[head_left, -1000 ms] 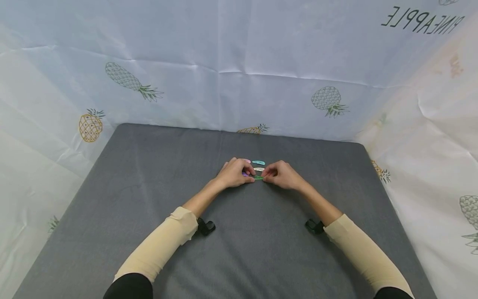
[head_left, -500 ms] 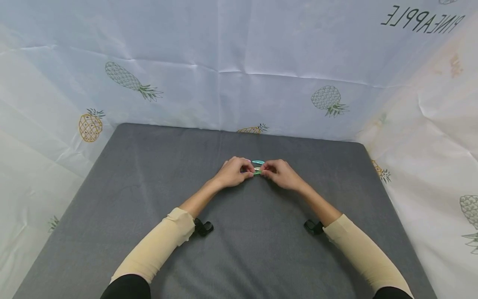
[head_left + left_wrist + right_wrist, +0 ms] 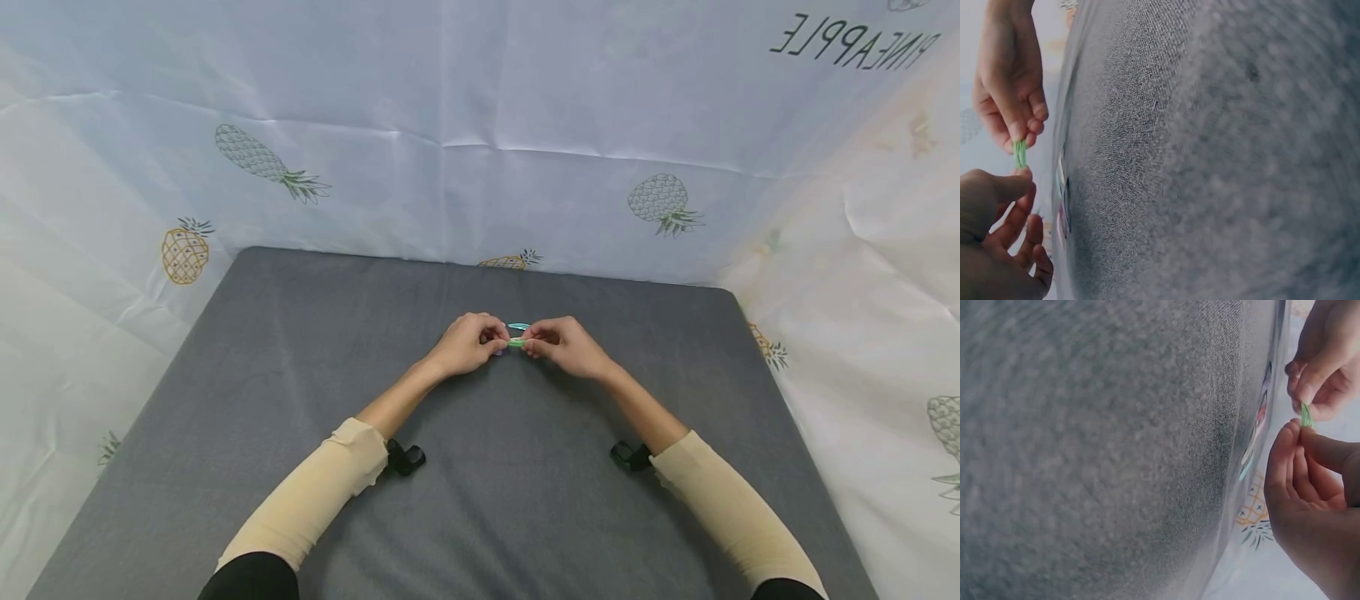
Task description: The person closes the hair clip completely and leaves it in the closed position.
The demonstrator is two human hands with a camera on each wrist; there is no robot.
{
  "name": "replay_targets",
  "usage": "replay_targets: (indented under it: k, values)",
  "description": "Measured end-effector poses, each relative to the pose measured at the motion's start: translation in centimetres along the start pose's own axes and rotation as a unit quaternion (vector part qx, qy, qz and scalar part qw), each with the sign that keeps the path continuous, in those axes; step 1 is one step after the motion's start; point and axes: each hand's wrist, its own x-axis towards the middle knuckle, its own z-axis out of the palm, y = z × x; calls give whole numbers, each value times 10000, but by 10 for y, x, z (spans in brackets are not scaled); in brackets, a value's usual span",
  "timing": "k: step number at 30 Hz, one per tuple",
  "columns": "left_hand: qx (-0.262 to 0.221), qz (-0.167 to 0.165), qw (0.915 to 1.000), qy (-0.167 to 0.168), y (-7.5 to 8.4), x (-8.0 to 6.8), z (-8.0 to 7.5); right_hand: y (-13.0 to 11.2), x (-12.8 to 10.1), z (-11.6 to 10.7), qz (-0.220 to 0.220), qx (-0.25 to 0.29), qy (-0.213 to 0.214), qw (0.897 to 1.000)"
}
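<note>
**Both hands pinching one green clip above the grey mat**

Head view: both arms reach in from 6 o'clock, in beige sleeves with black cuffs at the elbows. The hands meet near the mat's centre, slightly toward 12 o'clock.

Left hand (image 3: 467,343): fingers curled, thumb and forefinger clamped on the left end of a small, narrow green snap hair clip (image 3: 516,342). Right hand (image 3: 567,345): same posture, pinching the clip's right end. The clip spans the short gap between the two sets of fingertips, lying roughly level from 9 to 3 o'clock.

Left wrist view: the clip (image 3: 1020,154) shows as a short green strip held between the left thumb tip and the right hand's fingertips (image 3: 1017,131). It sits lifted off the fabric, not touching it. Right wrist view confirms: green clip (image 3: 1305,415) caught between the two hands, clear of the mat.

On the flat dark grey fabric mat (image 3: 300,350): a teal snap hair clip (image 3: 519,327) lies just beyond the hands at 12 o'clock. The wrist views show further clips lying flat in a row beneath the hands, among them a pink one (image 3: 1060,220); their number cannot be told, since the hands cover them from above.

Surroundings: a pale blue-white cloth backdrop printed with pineapples (image 3: 450,125) stands along the mat's far edge and both sides, with mirrored lettering at 1 o'clock. Small black wrist camera mounts (image 3: 405,457) sit under each forearm.
</note>
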Motion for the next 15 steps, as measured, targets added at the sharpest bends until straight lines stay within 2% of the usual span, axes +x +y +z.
replay_targets:
  k: [15]
  values:
    - [-231,-249,9993,126,-2,2,3,-1,0,3,197,515,268,9981]
